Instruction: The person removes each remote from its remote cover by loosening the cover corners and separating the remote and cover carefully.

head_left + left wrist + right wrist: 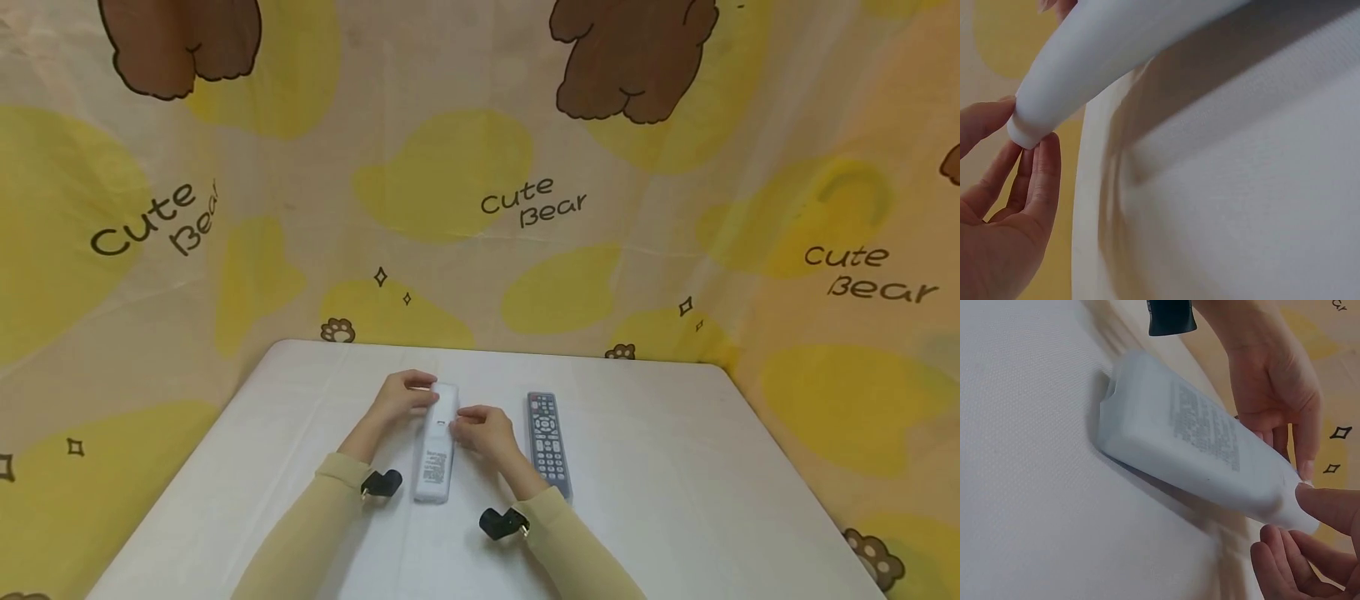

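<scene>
A white remote control (pixel 431 467) lies back side up, with a block of small grey print near its closer end. My left hand (pixel 397 398) pinches its far end between thumb and fingers, as the left wrist view shows. From the other side my right hand (pixel 487 429) grips it, thumb on top and fingertips beneath. In the right wrist view the remote (pixel 1147 419) is tilted, its far end lifted off the table and its printed end low against the cloth. The keys underneath are hidden.
A grey remote control (pixel 545 423) lies keys up to the right, partly behind my right wrist. Everything rests on a white table (pixel 660 467) with rounded far corners. A patterned curtain (pixel 450 183) hangs behind. Each sleeve carries a small black camera (pixel 501 523).
</scene>
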`<control>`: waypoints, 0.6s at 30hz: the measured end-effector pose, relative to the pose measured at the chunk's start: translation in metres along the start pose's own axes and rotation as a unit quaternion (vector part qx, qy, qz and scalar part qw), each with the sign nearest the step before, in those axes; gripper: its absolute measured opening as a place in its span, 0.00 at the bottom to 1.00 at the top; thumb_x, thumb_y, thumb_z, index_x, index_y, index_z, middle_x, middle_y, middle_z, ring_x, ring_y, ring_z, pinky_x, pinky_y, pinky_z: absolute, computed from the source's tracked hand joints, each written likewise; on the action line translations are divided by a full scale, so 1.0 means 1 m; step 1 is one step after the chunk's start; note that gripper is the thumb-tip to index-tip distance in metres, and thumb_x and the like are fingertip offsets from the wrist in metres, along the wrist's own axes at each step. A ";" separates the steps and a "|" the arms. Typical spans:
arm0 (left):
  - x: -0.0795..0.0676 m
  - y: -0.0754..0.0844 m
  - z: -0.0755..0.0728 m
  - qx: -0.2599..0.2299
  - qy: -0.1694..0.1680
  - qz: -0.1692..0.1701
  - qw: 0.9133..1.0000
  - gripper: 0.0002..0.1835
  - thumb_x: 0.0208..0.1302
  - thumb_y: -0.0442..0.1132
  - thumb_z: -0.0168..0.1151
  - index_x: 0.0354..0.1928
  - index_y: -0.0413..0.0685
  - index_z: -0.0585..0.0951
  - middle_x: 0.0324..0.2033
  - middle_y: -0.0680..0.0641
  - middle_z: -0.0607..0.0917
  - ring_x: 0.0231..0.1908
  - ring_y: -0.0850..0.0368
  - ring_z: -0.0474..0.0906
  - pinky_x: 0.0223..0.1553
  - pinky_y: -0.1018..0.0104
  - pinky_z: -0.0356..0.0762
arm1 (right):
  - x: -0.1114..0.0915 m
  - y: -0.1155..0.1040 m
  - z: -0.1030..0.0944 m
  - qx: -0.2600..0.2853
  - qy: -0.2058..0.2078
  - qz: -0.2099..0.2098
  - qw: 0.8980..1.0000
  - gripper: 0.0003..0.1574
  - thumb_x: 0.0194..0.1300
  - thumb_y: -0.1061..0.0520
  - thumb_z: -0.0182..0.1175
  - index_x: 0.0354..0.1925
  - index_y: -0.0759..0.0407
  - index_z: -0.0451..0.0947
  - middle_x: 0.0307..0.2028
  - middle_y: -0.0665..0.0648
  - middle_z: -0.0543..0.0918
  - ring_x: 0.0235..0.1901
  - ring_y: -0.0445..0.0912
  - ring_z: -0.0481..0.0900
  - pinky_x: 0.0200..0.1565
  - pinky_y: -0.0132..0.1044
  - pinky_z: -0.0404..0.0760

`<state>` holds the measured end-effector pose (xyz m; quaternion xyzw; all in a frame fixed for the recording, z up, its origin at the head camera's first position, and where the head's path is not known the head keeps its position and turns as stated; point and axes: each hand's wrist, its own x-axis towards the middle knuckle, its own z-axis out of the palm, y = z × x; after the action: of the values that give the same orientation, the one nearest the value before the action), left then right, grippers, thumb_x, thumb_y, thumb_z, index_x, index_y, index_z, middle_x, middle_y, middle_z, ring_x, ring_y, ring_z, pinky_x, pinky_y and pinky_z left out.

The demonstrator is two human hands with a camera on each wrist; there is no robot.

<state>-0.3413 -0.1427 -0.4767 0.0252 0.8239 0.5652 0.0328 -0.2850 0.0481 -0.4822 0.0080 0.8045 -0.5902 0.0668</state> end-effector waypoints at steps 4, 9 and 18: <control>-0.005 0.007 -0.003 -0.017 0.001 0.021 1.000 0.20 0.52 0.34 0.69 0.50 0.43 0.81 0.48 0.41 0.83 0.44 0.51 0.81 0.44 0.62 0.80 | 0.002 -0.004 -0.001 0.005 0.013 -0.026 1.000 0.21 0.55 0.55 0.68 0.48 0.62 0.81 0.38 0.58 0.86 0.33 0.42 0.83 0.37 0.34 0.83; -0.012 0.018 -0.005 -0.031 -0.002 0.028 0.999 0.21 0.53 0.35 0.69 0.51 0.45 0.80 0.49 0.43 0.82 0.46 0.51 0.80 0.49 0.59 0.79 | 0.003 -0.012 -0.003 0.014 0.028 -0.047 0.998 0.23 0.56 0.55 0.67 0.48 0.64 0.80 0.40 0.60 0.86 0.35 0.43 0.84 0.38 0.34 0.84; -0.022 0.031 -0.009 -0.044 -0.010 0.038 0.998 0.20 0.54 0.34 0.68 0.51 0.45 0.79 0.51 0.44 0.81 0.48 0.51 0.79 0.55 0.53 0.75 | 0.004 -0.024 -0.005 0.028 0.027 -0.061 0.997 0.23 0.57 0.54 0.67 0.50 0.63 0.80 0.41 0.60 0.85 0.39 0.45 0.84 0.42 0.35 0.84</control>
<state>-0.3199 -0.1422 -0.4443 0.0601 0.7964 0.6014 0.0206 -0.2916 0.0457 -0.4578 -0.0229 0.7881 -0.6150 0.0091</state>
